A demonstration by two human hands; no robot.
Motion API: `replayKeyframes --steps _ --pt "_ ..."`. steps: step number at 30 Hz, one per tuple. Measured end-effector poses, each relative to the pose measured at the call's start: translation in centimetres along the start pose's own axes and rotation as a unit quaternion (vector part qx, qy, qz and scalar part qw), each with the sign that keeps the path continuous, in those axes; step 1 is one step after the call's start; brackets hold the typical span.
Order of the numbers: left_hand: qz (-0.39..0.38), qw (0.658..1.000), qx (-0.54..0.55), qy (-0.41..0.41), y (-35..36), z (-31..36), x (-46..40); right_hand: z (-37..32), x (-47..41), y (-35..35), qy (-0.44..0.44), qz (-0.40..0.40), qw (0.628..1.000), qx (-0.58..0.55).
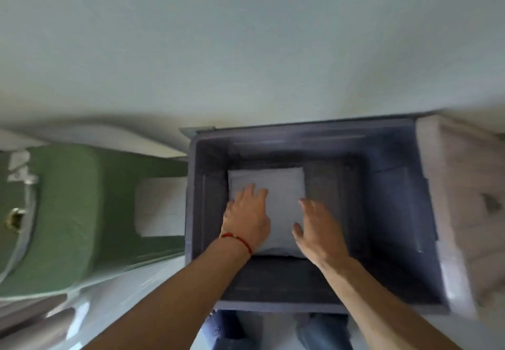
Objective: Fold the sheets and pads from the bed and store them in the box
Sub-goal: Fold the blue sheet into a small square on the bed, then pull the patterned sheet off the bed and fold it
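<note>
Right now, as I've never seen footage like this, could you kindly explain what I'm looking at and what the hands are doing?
There is no machine: a person wears a camera on the head, looking down at their own arms. Both reach into a grey box. The left hand, with a red string at the wrist, rests flat on a folded white pad lying inside; the right hand is open beside the pad's right edge, and contact is unclear. Neither hand grips anything. Left of the box, another folded white pad lies on a green sheet.
</note>
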State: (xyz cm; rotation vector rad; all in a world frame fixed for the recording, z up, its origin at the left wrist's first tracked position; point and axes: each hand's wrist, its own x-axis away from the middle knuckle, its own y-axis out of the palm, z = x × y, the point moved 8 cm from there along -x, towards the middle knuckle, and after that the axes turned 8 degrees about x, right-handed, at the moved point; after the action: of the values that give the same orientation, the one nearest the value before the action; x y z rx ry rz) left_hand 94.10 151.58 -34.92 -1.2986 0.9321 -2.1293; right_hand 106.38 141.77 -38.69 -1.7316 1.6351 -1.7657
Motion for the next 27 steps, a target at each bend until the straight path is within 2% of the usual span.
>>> replayKeyframes --steps 3,5,6,9,11,14,17,19,22,27 --pt "0.022 0.994 0.074 0.073 -10.1 7.7 6.8 0.5 8.5 -10.2 0.045 0.019 0.99 -0.135" --pt "0.002 0.991 0.07 0.117 -16.1 13.0 10.5 0.8 13.8 -17.3 0.067 0.049 0.973 -0.214" --pt "-0.006 0.986 0.052 0.156 -20.8 17.2 13.1 1.2 17.9 -23.6 0.087 0.087 0.962 -0.244" --pt "-0.047 0.964 0.0 0.261 -29.5 27.4 20.5 2.4 29.0 -36.5 0.118 0.197 0.929 -0.29" --pt "-0.024 0.946 0.0 0.324 -34.7 33.7 24.9 3.3 35.2 -43.5 0.139 0.271 0.902 -0.307" --pt "0.016 0.888 0.026 0.46 -40.2 44.7 33.9 5.6 47.3 -51.0 0.168 0.385 0.85 -0.319" --pt "0.021 0.822 0.063 0.566 -42.0 53.2 41.8 7.2 56.5 -55.0 0.189 0.454 0.822 -0.289" --pt "-0.004 0.77 0.061 0.635 -41.0 58.9 48.3 10.1 64.0 -55.9 0.235 0.517 0.781 -0.262" --pt "-0.021 0.705 0.06 0.707 -38.8 64.3 55.9 13.9 72.1 -55.8 0.288 0.569 0.732 -0.24" --pt "-0.052 0.654 0.073 0.751 -31.0 72.3 64.6 21.4 83.6 -52.5 0.368 0.638 0.63 -0.245"
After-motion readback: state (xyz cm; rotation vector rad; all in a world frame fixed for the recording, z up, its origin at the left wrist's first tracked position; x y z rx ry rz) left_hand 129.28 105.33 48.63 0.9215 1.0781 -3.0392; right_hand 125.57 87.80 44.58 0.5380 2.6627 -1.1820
